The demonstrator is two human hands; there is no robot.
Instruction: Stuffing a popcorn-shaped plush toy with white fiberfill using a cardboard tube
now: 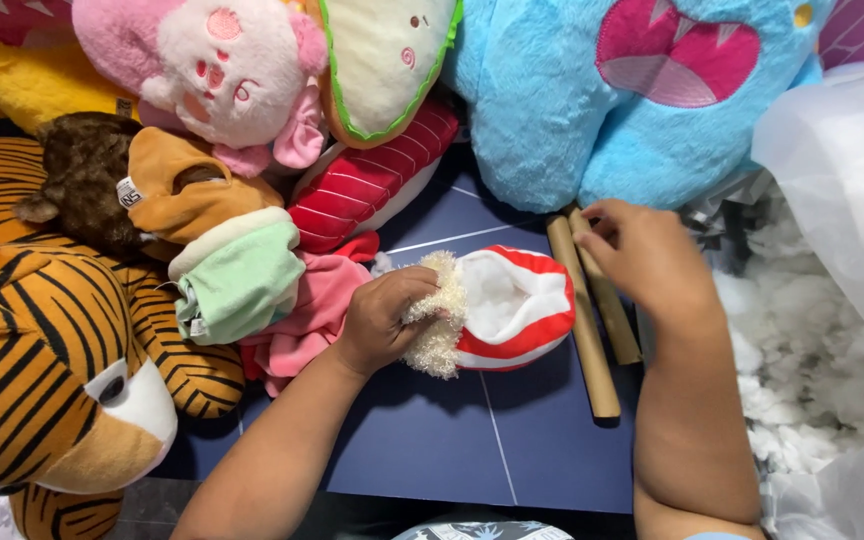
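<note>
Fingers of my left hand [384, 318] pinch the shell's [512, 305] fuzzy edge on the navy bench [432, 450]; right hand [647, 255] curls over two sticks [592, 330], hiding their tops; stuffing [802, 330] lies beside, half under plastic.

A tiger plush [42, 350], blue monster plush [632, 90] and loose white stuffing [802, 330] surround the navy mat [432, 450].

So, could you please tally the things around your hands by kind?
Finished plush toys piled behind: 7, among them the tiger and the blue monster
Red-and-white striped toy shell, held by the left hand: 1
Wooden sticks, under the right hand: 2
Total: 10
</note>
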